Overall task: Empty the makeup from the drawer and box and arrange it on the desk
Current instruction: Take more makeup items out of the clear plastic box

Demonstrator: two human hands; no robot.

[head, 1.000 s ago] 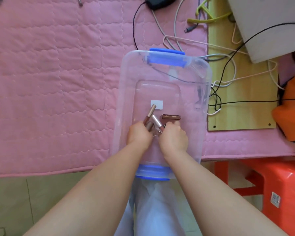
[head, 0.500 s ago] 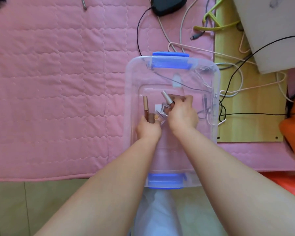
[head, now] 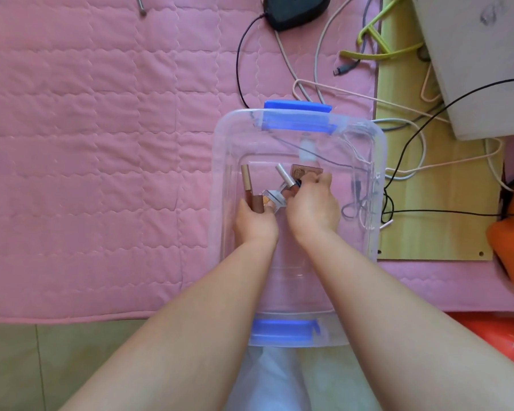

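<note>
Clear box (head: 220,161): both hands grip makeup tubes (head: 285,176) inside

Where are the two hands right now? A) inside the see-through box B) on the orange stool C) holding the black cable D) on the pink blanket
A: both the left hand and the right hand reach down inside the clear box, gripping makeup tubes there.

head cam | worn on head | faces forward-down | close above clear box (head: 379,161) | single view
</note>
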